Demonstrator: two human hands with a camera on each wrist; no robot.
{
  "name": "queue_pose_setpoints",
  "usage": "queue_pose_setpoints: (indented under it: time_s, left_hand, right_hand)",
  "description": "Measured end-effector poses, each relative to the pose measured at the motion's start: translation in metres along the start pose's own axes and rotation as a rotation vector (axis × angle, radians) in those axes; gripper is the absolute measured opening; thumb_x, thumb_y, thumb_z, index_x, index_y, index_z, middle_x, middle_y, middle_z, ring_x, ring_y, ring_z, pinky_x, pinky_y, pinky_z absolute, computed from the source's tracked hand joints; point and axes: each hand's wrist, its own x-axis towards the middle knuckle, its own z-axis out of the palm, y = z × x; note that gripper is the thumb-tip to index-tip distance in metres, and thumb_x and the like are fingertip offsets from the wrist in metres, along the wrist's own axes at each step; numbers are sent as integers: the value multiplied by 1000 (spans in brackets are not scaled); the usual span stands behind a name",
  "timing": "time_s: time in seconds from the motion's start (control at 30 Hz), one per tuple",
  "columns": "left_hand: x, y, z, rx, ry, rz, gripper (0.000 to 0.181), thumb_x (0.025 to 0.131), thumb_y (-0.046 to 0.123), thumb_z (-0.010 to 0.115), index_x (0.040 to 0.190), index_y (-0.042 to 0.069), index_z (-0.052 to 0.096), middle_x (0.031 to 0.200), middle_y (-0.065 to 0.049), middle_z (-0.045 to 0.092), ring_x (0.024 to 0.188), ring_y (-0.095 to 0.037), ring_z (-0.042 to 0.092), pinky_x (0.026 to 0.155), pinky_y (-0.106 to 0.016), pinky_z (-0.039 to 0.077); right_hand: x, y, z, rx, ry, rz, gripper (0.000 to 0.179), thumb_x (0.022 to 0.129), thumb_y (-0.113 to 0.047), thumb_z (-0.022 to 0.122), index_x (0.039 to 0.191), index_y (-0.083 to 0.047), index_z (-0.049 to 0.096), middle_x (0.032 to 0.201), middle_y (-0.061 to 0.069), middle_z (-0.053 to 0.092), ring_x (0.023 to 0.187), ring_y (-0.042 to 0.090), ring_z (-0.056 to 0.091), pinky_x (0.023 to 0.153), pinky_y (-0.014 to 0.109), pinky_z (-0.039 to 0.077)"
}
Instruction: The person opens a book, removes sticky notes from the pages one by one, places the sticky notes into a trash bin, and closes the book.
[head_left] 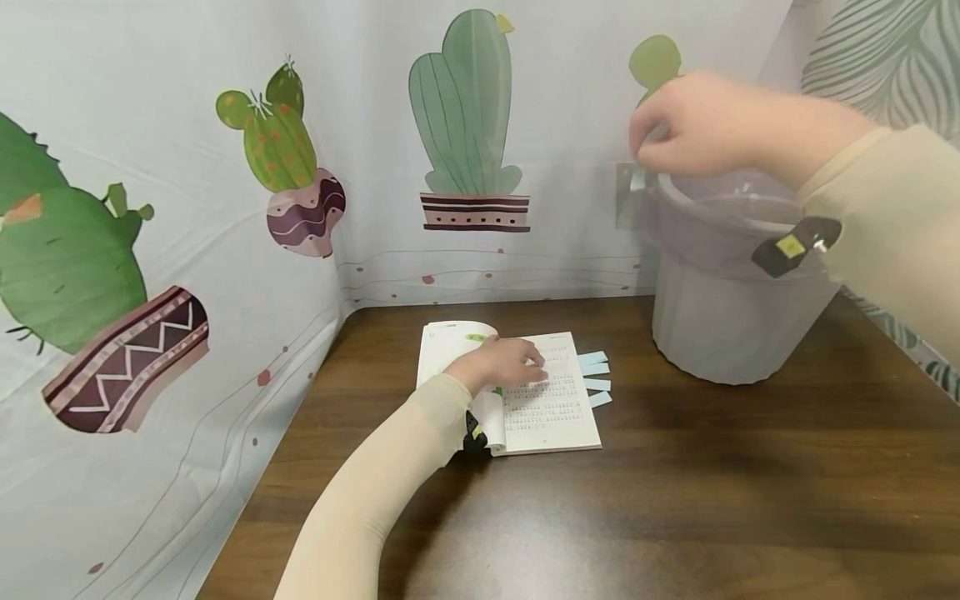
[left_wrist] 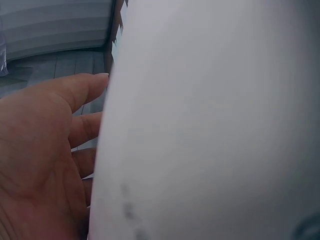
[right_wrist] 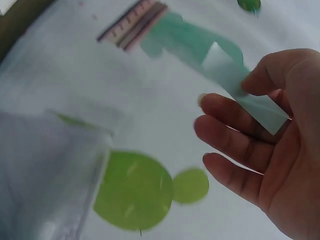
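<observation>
An open book point(head_left: 551, 425) with printed pages lies on the wooden table. My left hand point(head_left: 506, 362) rests over its middle, fingers loosely extended across the printed right page. In the left wrist view a blurred white page point(left_wrist: 200, 120) fills most of the picture, with the left hand point(left_wrist: 40, 150) beside its edge. Pale blue paper strips point(head_left: 598, 385) stick out from the book's right side. Raised at the upper right, my right hand point(head_left: 701, 125) is beside the bin's rim. It pinches a pale paper strip point(right_wrist: 265, 112) between thumb and index finger, the other fingers spread.
A white waste bin point(head_left: 712, 333) lined with a thin translucent bag point(head_left: 682, 233) stands at the table's back right, below the right hand. Behind the table hangs a white cloth point(head_left: 367, 125) printed with cacti. Green marks show near the book's fold.
</observation>
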Motion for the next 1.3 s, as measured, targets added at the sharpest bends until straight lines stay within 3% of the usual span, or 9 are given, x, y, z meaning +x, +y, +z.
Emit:
queue_pose_setpoints:
  time_s: [0.17,0.37,0.5,0.67,0.83,0.9,1.0,1.07,1.3]
  left_hand:
    - [-1,-2,1,-7,8,-7,43,101,51,57,135,26,68,152,5,58,147,-21,48,130,-57,9]
    - [-3,-1,0,-19,6,-15,43,101,49,58,137,26,67,151,7,58,147,-20,48,131,-56,6]
    - [-5,0,-1,-24,7,-15,44,101,50,58,137,26,66,151,8,58,146,-18,48,131,-55,6]
    - [-5,2,-2,-10,10,-7,44,101,50,58,137,26,66,150,8,59,145,-19,50,130,-56,8]
    - [-3,3,0,-13,12,-13,44,101,50,58,137,26,66,150,7,60,146,-19,50,131,-55,8]
    - [-2,3,1,-20,11,-12,43,101,50,58,136,26,67,150,7,60,146,-20,50,131,-55,8]
    - [-1,4,2,-26,9,-6,42,102,49,58,136,26,67,149,6,60,146,-20,50,130,-56,7]
    - [-1,4,2,-24,7,-5,42,101,49,58,136,26,67,149,6,60,145,-20,50,130,-56,7]
    - [0,5,5,0,-2,-8,43,102,49,58,138,26,66,152,6,58,148,-18,46,130,-55,8]
  right_hand:
    - [3,32,-16,3,20,135,32,95,-16,47,101,-3,76,113,25,74,109,46,67,86,58,52]
    - [5,67,-27,-26,17,264,37,96,-22,47,112,-2,74,117,27,71,100,37,59,73,47,47]
    - [3,91,-31,84,-49,406,43,99,-28,47,130,-3,64,123,29,64,106,38,53,81,55,43]
    - [-5,119,-37,230,-98,567,37,98,-33,48,127,-15,60,108,4,62,105,30,48,83,47,37]
    - [-9,139,-31,258,-115,569,34,95,-24,50,118,-6,66,86,-14,63,81,11,54,71,33,44]
    - [-11,146,-26,264,-131,552,43,94,-20,49,127,3,63,88,-4,72,77,8,59,65,31,50]
    - [-17,157,-16,242,-174,538,55,97,-20,45,143,10,49,98,19,76,83,23,70,64,37,57]
    - [-21,163,-8,238,-182,530,54,99,-22,44,141,12,49,106,29,74,87,33,70,65,41,58]
    - [-36,180,17,296,-190,569,53,102,-27,42,129,17,54,102,28,74,81,27,72,62,38,60]
